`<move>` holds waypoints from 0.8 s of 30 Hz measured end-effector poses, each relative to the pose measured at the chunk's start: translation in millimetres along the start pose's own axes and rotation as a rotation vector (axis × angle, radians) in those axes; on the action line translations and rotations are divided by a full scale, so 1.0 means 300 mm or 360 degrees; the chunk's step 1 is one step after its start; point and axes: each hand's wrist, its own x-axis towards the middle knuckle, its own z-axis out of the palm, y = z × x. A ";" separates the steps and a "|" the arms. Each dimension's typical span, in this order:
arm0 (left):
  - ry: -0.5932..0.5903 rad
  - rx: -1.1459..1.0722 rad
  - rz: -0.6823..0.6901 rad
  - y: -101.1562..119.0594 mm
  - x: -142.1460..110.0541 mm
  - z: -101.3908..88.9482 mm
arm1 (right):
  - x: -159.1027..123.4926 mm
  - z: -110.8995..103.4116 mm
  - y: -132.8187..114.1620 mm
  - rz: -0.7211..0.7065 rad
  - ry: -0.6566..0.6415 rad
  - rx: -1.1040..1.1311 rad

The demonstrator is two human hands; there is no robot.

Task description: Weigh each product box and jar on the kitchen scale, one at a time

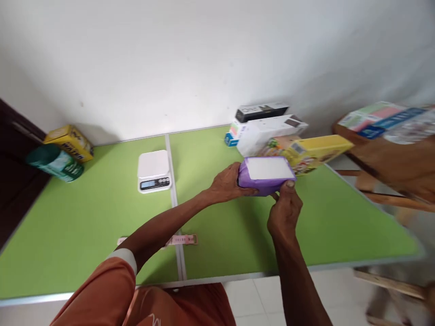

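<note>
1. Both hands, as my remote view has them, are clamped on one purple pack (268, 170): left hand (226, 183) around its left end, right hand (285, 208) at its near right corner, thumb on the edge.
2. Beneath spreads the green counter (217, 226).
3. Just beyond the pack stand a white box (272, 131) and a yellow box (319, 147).
4. I read the step as a two-handed hold, the pack apparently above the counter; any move calls for me to keep both grips matched and clear of the yellow box.
5. Well left sits a white scale (153, 170), display lit.
6. Nearer, a pink strap (185, 239) is partly hidden by the left forearm.
</note>
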 end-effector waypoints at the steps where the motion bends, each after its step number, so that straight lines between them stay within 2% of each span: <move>1: 0.0065 -0.0052 -0.0008 -0.010 -0.037 -0.068 | -0.014 0.047 -0.033 -0.0077 -0.0099 0.0005; 4: 0.0281 -0.0222 -0.0007 -0.050 -0.155 -0.290 | -0.051 0.222 -0.136 -0.0270 -0.0439 0.0053; 8: 0.0581 -0.0253 -0.0009 -0.134 -0.296 -0.576 | -0.112 0.489 -0.238 -0.0360 -0.0973 0.0259; 10: 0.0695 -0.0237 -0.0030 -0.188 -0.345 -0.688 | -0.144 0.613 -0.258 -0.0364 -0.1205 0.0379; 12: 0.0755 -0.0226 -0.0039 -0.244 -0.378 -0.769 | -0.171 0.717 -0.261 -0.0376 -0.1331 0.0444; 14: 0.0791 -0.0224 -0.0037 -0.295 -0.397 -0.819 | -0.192 0.795 -0.253 -0.0393 -0.1372 0.0444; 17: 0.0807 -0.0261 -0.0053 -0.358 -0.408 -0.852 | -0.212 0.865 -0.230 -0.0417 -0.1404 0.0388; 24: 0.0798 -0.0383 -0.0062 -0.429 -0.398 -0.864 | -0.234 0.917 -0.175 -0.0486 -0.1400 0.0276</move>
